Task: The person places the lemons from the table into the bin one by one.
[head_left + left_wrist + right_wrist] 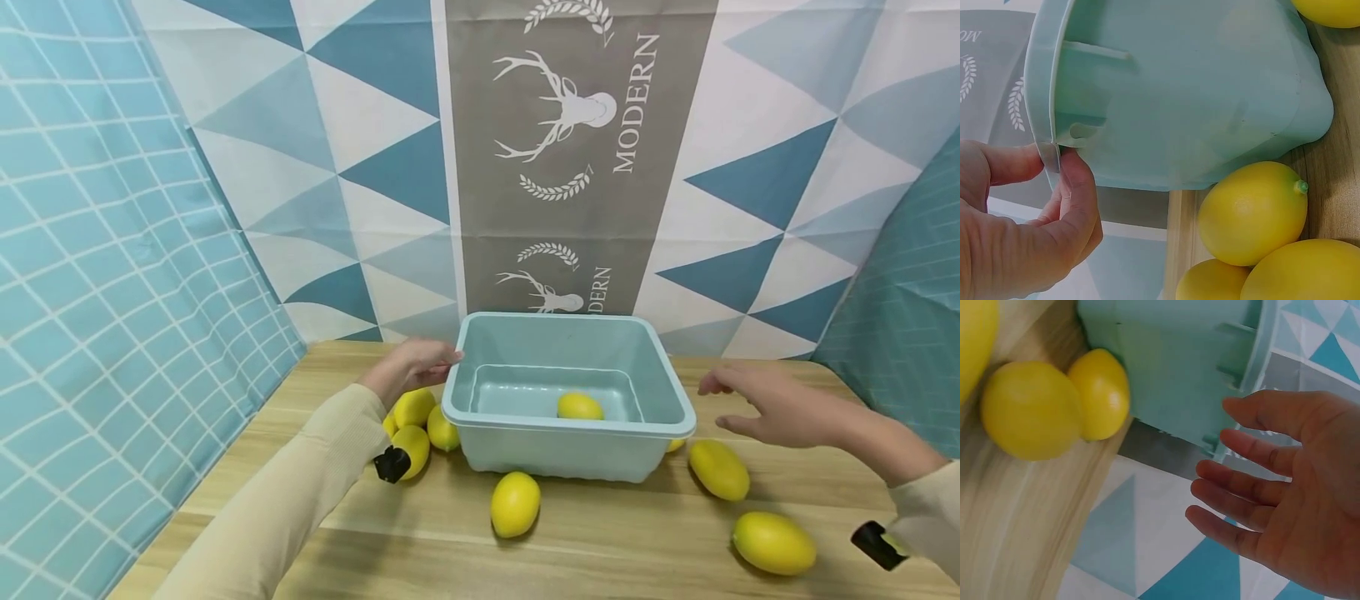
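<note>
A pale blue-green plastic basin (pixel 555 450) stands on the wooden table against the back wall, with one lemon (pixel 580 407) lying inside. My left hand (pixel 415 367) pinches the basin's left rim (pixel 1050 156) between thumb and fingers. On the right side, my right hand (pixel 776 408) hovers beside the basin, its fingers spread and holding nothing; the right wrist view shows the fingertips (pixel 1210 469) close to the rim. Several lemons (pixel 1254 212) cluster below my left hand by the basin's left side.
In front of the basin lies a lemon (pixel 515 505) on the wooden table (pixel 600 550). To the right are two more lemons, one nearer the basin (pixel 718 470) and one closer to the front (pixel 773 543). Behind hangs a patterned cloth (pixel 555 208).
</note>
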The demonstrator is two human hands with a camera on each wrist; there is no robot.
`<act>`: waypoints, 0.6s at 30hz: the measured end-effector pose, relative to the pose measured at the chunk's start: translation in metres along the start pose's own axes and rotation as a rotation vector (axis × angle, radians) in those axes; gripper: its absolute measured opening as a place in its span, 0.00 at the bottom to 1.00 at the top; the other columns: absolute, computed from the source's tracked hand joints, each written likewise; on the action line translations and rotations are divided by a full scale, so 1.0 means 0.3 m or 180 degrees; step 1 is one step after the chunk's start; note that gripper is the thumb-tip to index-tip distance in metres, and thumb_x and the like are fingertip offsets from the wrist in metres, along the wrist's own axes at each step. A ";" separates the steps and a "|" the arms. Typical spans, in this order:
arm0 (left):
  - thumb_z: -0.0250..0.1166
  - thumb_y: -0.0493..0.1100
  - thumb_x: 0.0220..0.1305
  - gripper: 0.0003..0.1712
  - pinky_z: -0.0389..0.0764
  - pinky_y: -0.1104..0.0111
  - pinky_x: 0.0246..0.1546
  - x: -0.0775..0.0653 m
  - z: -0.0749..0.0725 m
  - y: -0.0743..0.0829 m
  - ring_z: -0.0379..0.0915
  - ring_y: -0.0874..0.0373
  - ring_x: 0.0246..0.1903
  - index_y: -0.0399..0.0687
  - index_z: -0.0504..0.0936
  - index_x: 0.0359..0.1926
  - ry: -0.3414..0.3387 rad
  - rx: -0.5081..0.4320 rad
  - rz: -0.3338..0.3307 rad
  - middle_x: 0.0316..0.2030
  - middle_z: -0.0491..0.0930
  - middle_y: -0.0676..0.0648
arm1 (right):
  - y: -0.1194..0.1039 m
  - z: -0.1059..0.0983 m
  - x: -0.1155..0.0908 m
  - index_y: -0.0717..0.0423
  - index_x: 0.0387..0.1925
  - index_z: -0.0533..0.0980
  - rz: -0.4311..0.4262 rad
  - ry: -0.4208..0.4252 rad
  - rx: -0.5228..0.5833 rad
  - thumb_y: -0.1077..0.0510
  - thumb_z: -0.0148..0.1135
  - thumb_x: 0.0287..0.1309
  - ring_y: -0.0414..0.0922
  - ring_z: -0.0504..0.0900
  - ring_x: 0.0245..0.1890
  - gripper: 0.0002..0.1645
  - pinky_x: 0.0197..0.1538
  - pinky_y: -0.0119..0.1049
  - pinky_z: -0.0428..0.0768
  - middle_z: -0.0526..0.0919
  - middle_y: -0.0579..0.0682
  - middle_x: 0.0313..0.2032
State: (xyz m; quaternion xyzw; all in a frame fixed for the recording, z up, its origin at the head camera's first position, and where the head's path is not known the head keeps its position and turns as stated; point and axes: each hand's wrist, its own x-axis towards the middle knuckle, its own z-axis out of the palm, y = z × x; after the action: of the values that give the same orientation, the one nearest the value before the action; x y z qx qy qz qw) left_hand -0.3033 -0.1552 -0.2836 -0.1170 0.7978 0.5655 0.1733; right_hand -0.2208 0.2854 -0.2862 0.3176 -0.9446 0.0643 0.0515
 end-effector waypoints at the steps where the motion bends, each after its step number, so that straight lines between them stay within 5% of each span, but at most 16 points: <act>1: 0.61 0.40 0.66 0.20 0.82 0.80 0.30 -0.001 -0.001 0.000 0.74 0.66 0.24 0.35 0.75 0.56 -0.0007 -0.0013 -0.0002 0.35 0.76 0.50 | 0.004 0.008 -0.007 0.51 0.46 0.76 -0.0025 -0.0033 -0.0006 0.56 0.70 0.51 0.44 0.80 0.42 0.20 0.41 0.35 0.83 0.80 0.42 0.43; 8: 0.60 0.39 0.66 0.22 0.81 0.80 0.29 -0.007 -0.003 -0.004 0.74 0.68 0.22 0.33 0.74 0.58 -0.0019 -0.0119 0.0009 0.32 0.77 0.50 | 0.034 0.048 -0.051 0.48 0.47 0.76 -0.0159 -0.0115 -0.0054 0.52 0.71 0.51 0.43 0.79 0.41 0.21 0.38 0.33 0.81 0.79 0.42 0.44; 18: 0.59 0.40 0.67 0.23 0.81 0.80 0.30 -0.004 -0.001 0.007 0.72 0.67 0.25 0.36 0.72 0.61 -0.0066 -0.0039 -0.0014 0.42 0.76 0.47 | 0.039 0.087 -0.111 0.44 0.47 0.74 -0.0346 0.0204 -0.0364 0.53 0.77 0.40 0.39 0.78 0.41 0.29 0.38 0.32 0.82 0.76 0.38 0.44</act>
State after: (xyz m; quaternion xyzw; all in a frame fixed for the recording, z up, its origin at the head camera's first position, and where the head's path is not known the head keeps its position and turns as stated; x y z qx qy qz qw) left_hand -0.3031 -0.1549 -0.2814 -0.1139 0.7922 0.5712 0.1821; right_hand -0.2030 0.3104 -0.3176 0.3627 -0.9260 0.0174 0.1032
